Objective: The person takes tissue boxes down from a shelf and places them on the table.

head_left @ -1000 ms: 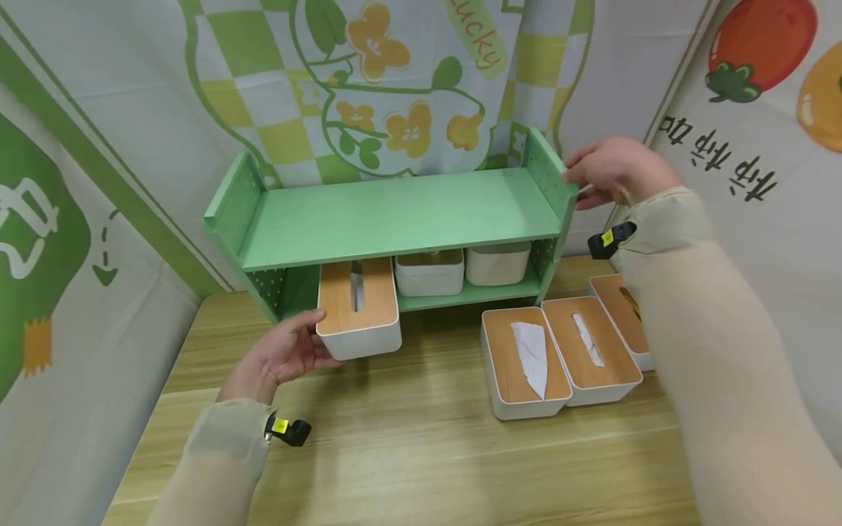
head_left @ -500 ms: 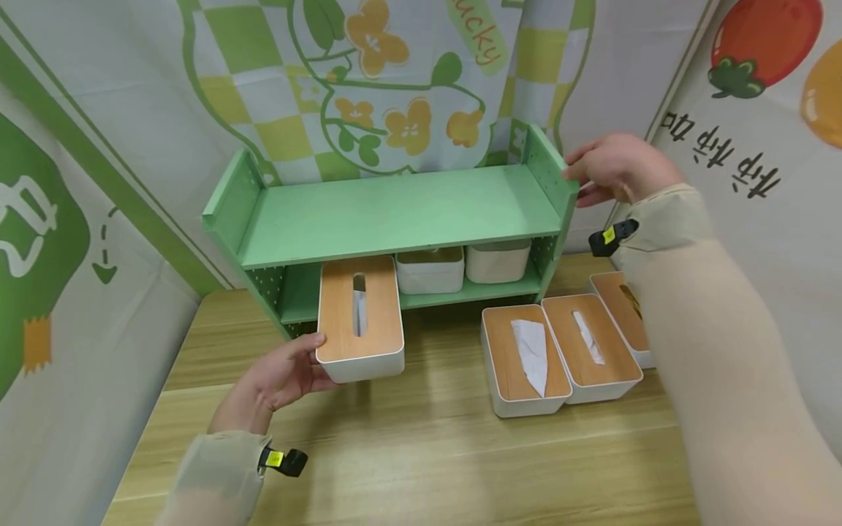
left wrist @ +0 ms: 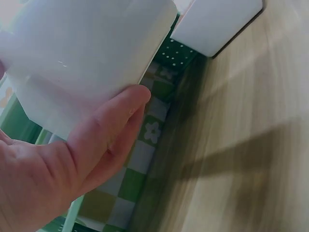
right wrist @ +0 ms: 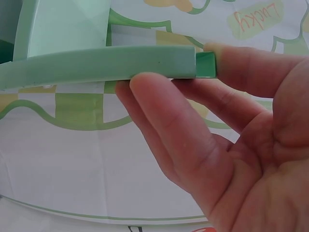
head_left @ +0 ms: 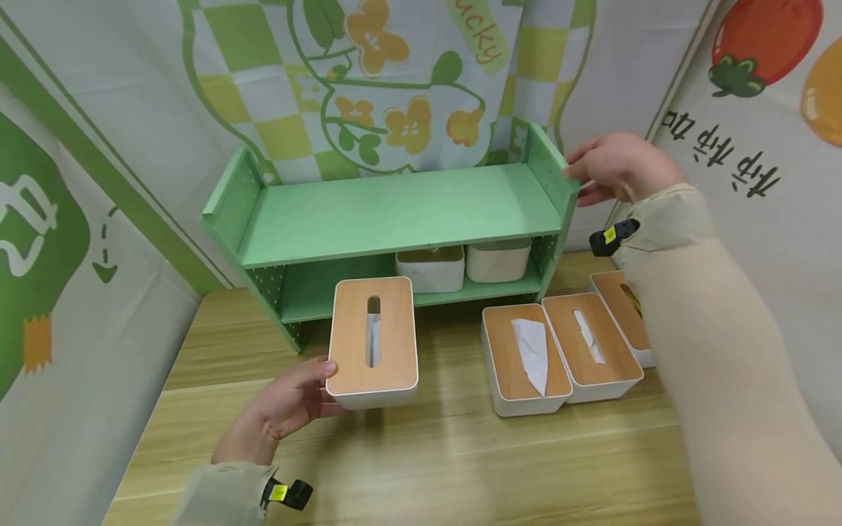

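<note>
My left hand [head_left: 289,409] holds a tissue box [head_left: 371,332] with a wood-look lid and white sides, thumb by the lid's edge and fingers beneath. In the left wrist view the white box [left wrist: 87,58] is raised off the table, in front of the shelf. A bit of tissue shows inside its slot. My right hand [head_left: 621,166] grips the right side panel of a green two-tier shelf [head_left: 395,212]. From the right wrist, the fingers [right wrist: 169,116] lie against the green panel [right wrist: 120,63], with another digit at its end.
On the lower tier stand a white box [head_left: 430,272] and a cream box [head_left: 498,261], partly hidden by the upper board. Right of the shelf, a tissue box with tissue sticking out [head_left: 526,361], a second tissue box [head_left: 592,347] and a third box [head_left: 621,307] sit side by side on the wooden table [head_left: 447,467].
My left hand has drawn the tissue box out from the lower tier, toward me and slightly right. My right hand stays on the shelf's side panel.
</note>
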### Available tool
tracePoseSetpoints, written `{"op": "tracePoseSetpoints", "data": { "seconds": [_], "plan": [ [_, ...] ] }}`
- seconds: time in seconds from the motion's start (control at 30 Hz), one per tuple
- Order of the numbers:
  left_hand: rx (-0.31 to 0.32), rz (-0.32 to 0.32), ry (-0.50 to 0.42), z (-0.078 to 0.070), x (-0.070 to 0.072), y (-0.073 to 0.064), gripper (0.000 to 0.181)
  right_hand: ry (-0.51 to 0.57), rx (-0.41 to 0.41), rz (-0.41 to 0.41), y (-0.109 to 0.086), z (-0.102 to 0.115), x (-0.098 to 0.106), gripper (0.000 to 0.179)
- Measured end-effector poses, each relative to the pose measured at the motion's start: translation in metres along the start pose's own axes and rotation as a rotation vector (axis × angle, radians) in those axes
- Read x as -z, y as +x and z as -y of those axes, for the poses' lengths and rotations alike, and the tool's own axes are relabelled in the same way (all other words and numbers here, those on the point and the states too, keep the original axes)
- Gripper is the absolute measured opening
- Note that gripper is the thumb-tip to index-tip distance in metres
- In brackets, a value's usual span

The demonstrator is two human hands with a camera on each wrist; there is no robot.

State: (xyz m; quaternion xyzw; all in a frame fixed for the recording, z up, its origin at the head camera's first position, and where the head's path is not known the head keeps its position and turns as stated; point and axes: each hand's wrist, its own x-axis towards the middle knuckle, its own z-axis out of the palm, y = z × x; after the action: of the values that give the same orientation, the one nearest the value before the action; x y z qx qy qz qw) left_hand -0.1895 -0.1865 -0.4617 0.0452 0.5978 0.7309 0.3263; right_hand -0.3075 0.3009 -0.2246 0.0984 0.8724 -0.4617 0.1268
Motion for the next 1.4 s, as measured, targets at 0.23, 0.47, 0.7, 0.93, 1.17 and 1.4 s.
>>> {"op": "tracePoseSetpoints", "data": {
  "seconds": [0.23,0.47,0.7,0.93,1.17,1.4],
  "plan": [
    [0.010,0.035,-0.024,0.018,-0.009,0.002,0.075,-0.009,-0.001,-0.003,0.000,0.001,0.000,0.059],
    [0.038,0.094,-0.069,0.038,-0.016,0.011,0.063,-0.007,-0.004,-0.003,0.000,0.000,0.000,0.059],
    [0.107,0.032,-0.043,0.054,-0.019,0.022,0.062,-0.008,-0.004,-0.005,-0.001,0.000,0.000,0.059],
    [0.128,0.008,-0.016,0.063,-0.018,0.030,0.056,0.000,-0.007,-0.007,-0.002,0.000,-0.001,0.059],
    [0.141,0.009,0.021,0.068,-0.016,0.034,0.060,-0.012,0.000,0.013,-0.001,-0.001,-0.001,0.059],
    [0.143,0.006,0.033,0.069,-0.019,0.043,0.074,-0.008,-0.004,0.006,0.000,-0.001,0.001,0.060]
  ]
}}
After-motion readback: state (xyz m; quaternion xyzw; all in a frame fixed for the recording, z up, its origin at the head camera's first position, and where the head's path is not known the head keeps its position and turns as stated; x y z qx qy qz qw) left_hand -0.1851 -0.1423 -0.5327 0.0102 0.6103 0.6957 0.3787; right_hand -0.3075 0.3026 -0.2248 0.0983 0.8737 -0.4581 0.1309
